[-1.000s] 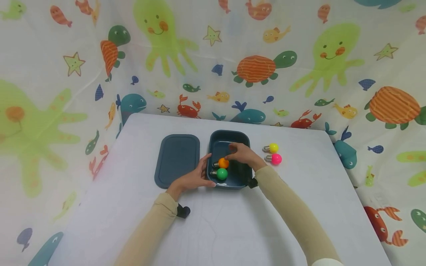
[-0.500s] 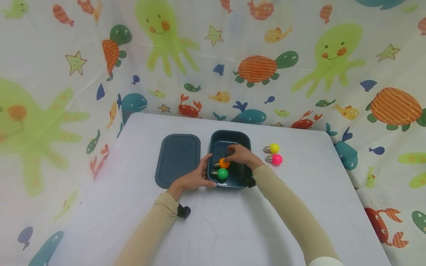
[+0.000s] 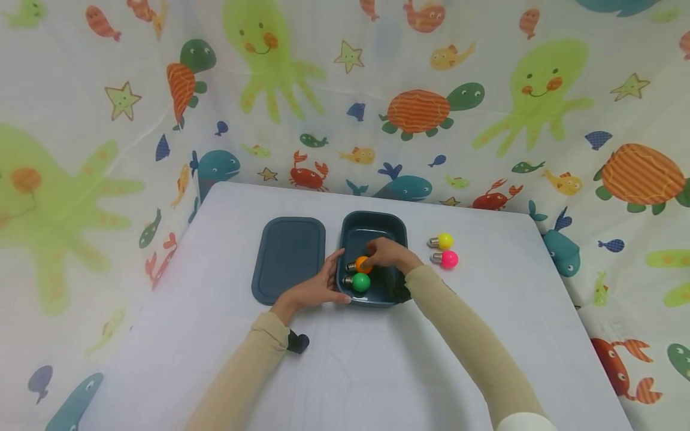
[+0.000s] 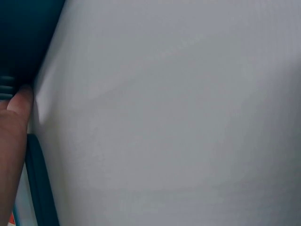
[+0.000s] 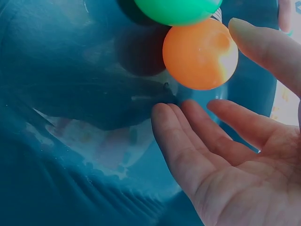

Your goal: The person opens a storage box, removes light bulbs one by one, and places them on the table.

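My left hand point(image 3: 309, 292) rests at the near left corner of a dark blue box point(image 3: 403, 224), its fingers along the left side and its thumb at the front wall. In the left wrist view, a fingertip point(image 4: 21, 101) lies right at the box's outer wall. My right hand point(image 3: 390, 252) reaches into the box over an orange light bulb point(image 3: 362, 264). In the right wrist view, the thumb point(image 5: 244, 35) is at the orange bulb's side, while the other fingers spread loosely below it. A green light bulb point(image 3: 361, 282) lies beside the orange one, both with metal bases pointing left.
A flat dark blue lid point(image 3: 288, 260) lies on the white table left of the box. To the right lie a yellow bulb point(image 3: 445, 241) and a pink bulb point(image 3: 450, 259). A curtain point(image 3: 323, 90) with sea animals hangs behind the table.
My right hand has sunk slightly lower and closer over the orange bulb in the box. My left hand stays at the box's corner, and the bulbs keep their places.
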Demonstrator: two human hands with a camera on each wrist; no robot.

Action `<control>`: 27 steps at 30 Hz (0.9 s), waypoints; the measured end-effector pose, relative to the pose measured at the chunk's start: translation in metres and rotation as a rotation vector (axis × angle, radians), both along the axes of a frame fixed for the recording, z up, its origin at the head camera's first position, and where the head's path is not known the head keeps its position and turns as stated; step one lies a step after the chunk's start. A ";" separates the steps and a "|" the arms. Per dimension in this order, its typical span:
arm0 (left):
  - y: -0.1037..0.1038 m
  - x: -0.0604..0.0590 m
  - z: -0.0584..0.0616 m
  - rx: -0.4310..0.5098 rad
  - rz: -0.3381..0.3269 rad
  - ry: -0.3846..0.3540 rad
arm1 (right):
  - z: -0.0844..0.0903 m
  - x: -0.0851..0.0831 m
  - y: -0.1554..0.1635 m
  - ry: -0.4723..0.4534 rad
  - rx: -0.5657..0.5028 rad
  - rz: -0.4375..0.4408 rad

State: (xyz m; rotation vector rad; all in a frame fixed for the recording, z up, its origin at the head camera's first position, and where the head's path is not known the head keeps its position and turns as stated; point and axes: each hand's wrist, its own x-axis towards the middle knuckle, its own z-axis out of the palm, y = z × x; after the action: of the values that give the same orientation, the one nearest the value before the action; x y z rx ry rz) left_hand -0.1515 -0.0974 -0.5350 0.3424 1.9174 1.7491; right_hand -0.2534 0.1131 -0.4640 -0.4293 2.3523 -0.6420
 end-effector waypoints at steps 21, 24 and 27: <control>0.006 0.009 0.001 -0.012 0.019 -0.006 | -0.002 0.006 0.003 0.016 0.020 0.024; 0.006 0.009 0.000 -0.012 0.019 -0.004 | -0.003 0.006 0.004 0.025 0.021 0.021; 0.006 0.009 0.000 -0.012 0.019 -0.002 | -0.002 0.007 0.005 0.032 0.023 0.019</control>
State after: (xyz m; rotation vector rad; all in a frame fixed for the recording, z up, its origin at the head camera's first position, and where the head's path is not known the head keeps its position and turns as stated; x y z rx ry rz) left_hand -0.1424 -0.0912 -0.5354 0.3195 1.9348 1.7491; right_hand -0.2465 0.1179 -0.4663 -0.4546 2.3809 -0.6024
